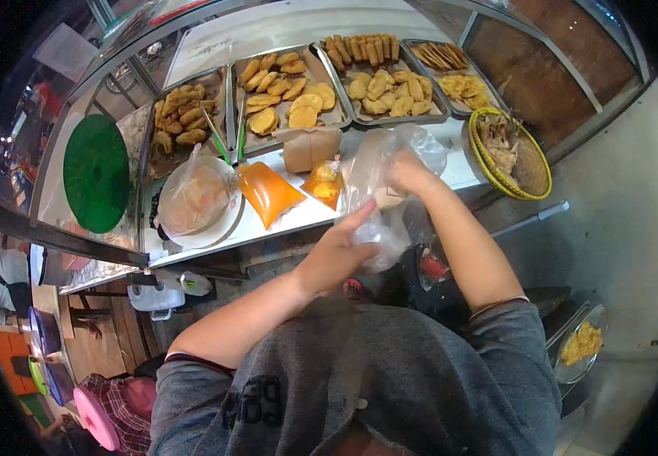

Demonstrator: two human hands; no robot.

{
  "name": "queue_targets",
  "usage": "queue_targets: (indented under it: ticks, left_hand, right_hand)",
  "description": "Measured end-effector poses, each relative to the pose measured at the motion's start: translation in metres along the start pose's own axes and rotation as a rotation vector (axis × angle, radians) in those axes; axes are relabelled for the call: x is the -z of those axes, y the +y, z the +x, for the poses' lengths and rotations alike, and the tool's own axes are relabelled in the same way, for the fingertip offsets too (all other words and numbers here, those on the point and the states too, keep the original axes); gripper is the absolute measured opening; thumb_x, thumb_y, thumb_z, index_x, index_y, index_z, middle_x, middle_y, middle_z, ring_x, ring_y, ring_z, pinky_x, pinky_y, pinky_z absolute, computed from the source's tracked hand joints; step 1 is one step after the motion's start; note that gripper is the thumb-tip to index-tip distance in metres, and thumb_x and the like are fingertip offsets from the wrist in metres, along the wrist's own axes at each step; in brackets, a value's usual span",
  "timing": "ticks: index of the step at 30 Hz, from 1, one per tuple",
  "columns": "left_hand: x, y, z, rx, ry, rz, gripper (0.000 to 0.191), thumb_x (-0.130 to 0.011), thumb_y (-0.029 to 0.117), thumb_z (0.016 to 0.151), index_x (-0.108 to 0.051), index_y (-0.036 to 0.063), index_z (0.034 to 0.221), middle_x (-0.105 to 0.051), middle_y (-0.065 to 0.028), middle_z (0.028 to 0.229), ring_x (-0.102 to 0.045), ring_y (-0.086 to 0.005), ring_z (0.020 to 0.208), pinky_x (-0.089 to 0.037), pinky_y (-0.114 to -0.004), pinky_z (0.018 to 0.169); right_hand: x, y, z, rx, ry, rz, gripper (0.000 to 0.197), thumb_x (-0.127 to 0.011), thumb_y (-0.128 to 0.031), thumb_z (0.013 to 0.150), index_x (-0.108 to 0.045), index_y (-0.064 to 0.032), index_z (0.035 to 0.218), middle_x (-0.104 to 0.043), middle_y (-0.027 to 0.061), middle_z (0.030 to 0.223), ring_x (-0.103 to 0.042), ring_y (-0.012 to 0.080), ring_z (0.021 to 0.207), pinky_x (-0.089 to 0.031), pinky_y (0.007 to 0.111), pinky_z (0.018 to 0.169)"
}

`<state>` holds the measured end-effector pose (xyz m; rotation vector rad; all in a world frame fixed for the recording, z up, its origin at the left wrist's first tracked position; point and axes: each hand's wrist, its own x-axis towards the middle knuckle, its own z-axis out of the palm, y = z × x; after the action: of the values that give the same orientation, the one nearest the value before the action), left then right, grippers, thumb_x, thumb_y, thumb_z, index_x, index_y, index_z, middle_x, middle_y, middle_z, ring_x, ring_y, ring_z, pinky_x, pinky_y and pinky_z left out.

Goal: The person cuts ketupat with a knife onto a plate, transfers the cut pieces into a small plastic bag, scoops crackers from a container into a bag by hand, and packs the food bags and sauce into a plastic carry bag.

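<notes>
Over the front edge of the white counter [215, 251], my left hand [340, 245] grips a clear plastic bag [372, 171] from below. My right hand [411, 174] is at the bag's upper right side, its fingertips partly hidden in the plastic. To the left, a small bag of yellow food in sauce [325, 185] and a bag of orange liquid [269, 191] lie on the counter. A brown paper packet [311, 149] stands behind them. A knotted bag of food [195, 196] rests on a white plate [232, 222]. Metal tongs with green grips [241, 137] lean at the trays.
Metal trays of fried snacks [343, 117] line the back inside a glass case. A yellow-rimmed basket [545, 176] stands right, a green round lid [96, 174] left. Fried food in a strainer [582, 345] sits lower right. A person in a white top [4, 273] is at far left.
</notes>
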<state>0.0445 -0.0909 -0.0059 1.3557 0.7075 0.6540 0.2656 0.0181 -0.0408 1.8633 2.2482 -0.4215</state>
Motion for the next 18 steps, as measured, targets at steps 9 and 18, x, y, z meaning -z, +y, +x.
queue_targets:
  ticks: [9, 18]
  left_hand:
    - [0.015, 0.012, 0.029, 0.044, 0.187, -0.406, 0.073, -0.050, -0.005, 0.078, -0.016, 0.0060, 0.142, -0.050, -0.0112, 0.118, -0.056, -0.0151, 0.094, -0.048, -0.028, 0.075]
    - [0.009, -0.019, 0.031, 0.203, 0.121, -0.456, 0.073, -0.050, 0.001, 0.080, -0.011, 0.0053, 0.142, -0.050, -0.0106, 0.119, -0.056, -0.0138, 0.093, -0.049, -0.027, 0.072]
  right_hand:
    - [-0.018, 0.041, -0.001, -0.214, 0.589, 0.405, 0.028, -0.050, -0.027, 0.084, -0.064, -0.0040, 0.093, -0.062, 0.0183, 0.098, -0.060, 0.0330, 0.091, -0.047, 0.041, 0.078]
    - [0.111, -0.033, -0.052, 0.089, -0.094, -0.070, 0.045, -0.053, -0.038, 0.084, -0.055, -0.0036, 0.114, -0.061, 0.0214, 0.102, -0.059, 0.0315, 0.094, -0.046, 0.038, 0.082]
